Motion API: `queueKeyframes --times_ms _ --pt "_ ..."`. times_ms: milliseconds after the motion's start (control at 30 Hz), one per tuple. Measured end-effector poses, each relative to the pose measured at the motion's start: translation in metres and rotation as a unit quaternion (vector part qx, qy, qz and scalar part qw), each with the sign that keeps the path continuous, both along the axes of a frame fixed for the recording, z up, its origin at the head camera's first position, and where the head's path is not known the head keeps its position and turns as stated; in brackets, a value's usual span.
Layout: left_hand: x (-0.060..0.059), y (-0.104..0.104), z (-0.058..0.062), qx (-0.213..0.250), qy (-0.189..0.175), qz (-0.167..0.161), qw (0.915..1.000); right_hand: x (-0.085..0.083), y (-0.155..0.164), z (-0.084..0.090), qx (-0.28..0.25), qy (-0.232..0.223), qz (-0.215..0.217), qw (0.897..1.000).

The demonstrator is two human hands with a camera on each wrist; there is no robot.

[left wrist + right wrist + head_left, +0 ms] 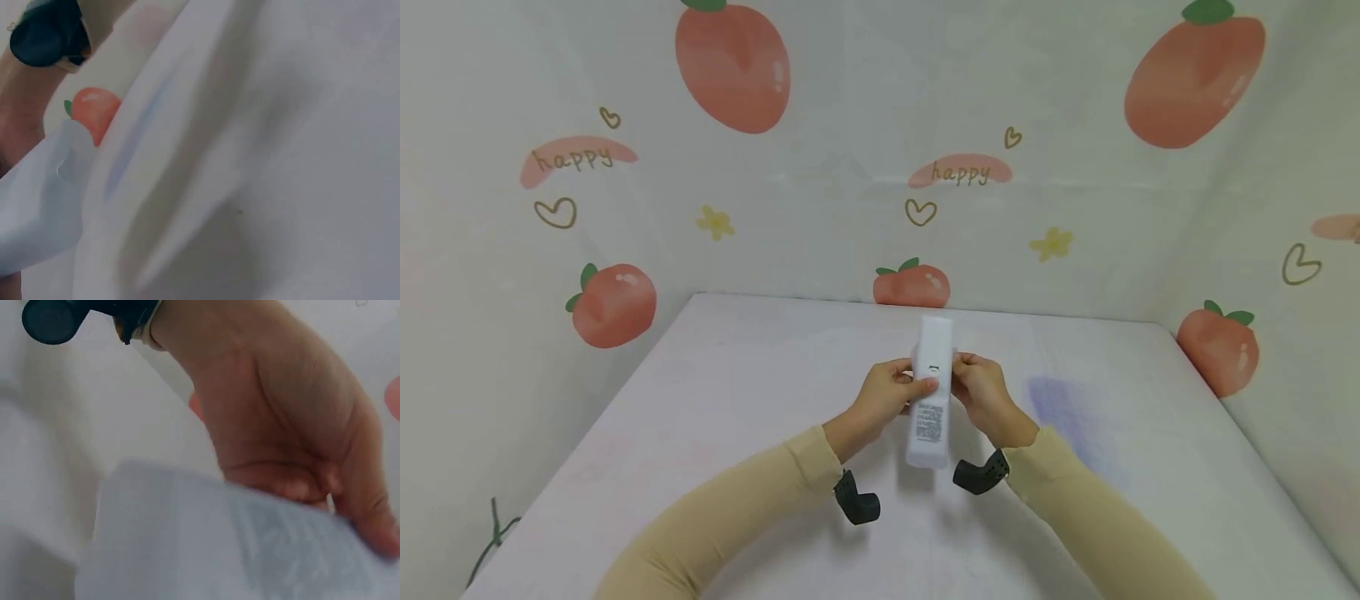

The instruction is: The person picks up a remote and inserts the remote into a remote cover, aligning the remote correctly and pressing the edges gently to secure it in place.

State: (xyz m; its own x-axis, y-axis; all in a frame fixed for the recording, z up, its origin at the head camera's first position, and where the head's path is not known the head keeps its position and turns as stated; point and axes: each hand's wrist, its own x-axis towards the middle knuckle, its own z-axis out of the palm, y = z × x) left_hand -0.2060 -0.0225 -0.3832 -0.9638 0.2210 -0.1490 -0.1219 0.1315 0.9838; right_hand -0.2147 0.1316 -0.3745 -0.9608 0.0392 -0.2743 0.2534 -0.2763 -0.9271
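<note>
A long white plastic device (938, 395) stands out above the table, its long side running away from me. A small port (933, 367) and a printed grey label (929, 422) show on its face. My left hand (880, 396) grips its left side, thumb pressed on the face between port and label. On the right side, my right hand (988, 396) holds the upper part with bent fingers, some hidden behind it. The left wrist view catches one end of the white device (40, 200); in the right wrist view, the left hand (294, 412) shows behind the device's blurred lower end.
A white cloth covers the table (760, 358), with a faint purple stain (1063, 408) right of the hands. Behind rises a white curtain (842, 125) printed with red fruit. A black camera sits on each wrist. A green string (496, 533) hangs at the lower left.
</note>
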Motion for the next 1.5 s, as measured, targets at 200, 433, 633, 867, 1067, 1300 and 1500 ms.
queueKeyframes --times_ms 200,433,633,867,1067,1300,1500 --pt "0.002 0.002 -0.008 0.037 -0.008 0.031 0.9988 0.011 -0.001 0.003 0.03 0.022 0.017 0.999" --pt "0.001 0.003 -0.005 0.036 0.032 0.042 0.9979 0.013 -0.003 0.01 0.052 0.048 0.038 0.997" --pt "0.004 0.002 -0.007 0.014 0.056 0.035 0.9977 0.008 0.0 0.006 0.113 0.043 0.073 0.99" --pt "0.002 -0.001 -0.012 0.011 0.053 0.011 0.9985 0.008 0.008 0.003 0.12 0.062 0.079 0.988" --pt "-0.002 -0.005 -0.011 0.097 -0.015 0.032 0.9946 0.006 0.012 0.001 0.098 0.07 0.083 0.989" --pt "-0.002 -0.001 -0.013 0.132 -0.034 0.083 0.9872 0.006 0.016 -0.002 0.074 0.087 0.142 0.983" --pt "-0.001 0.011 -0.004 0.177 -0.018 0.148 0.9729 0.008 0.015 0.003 0.089 0.089 0.141 0.982"
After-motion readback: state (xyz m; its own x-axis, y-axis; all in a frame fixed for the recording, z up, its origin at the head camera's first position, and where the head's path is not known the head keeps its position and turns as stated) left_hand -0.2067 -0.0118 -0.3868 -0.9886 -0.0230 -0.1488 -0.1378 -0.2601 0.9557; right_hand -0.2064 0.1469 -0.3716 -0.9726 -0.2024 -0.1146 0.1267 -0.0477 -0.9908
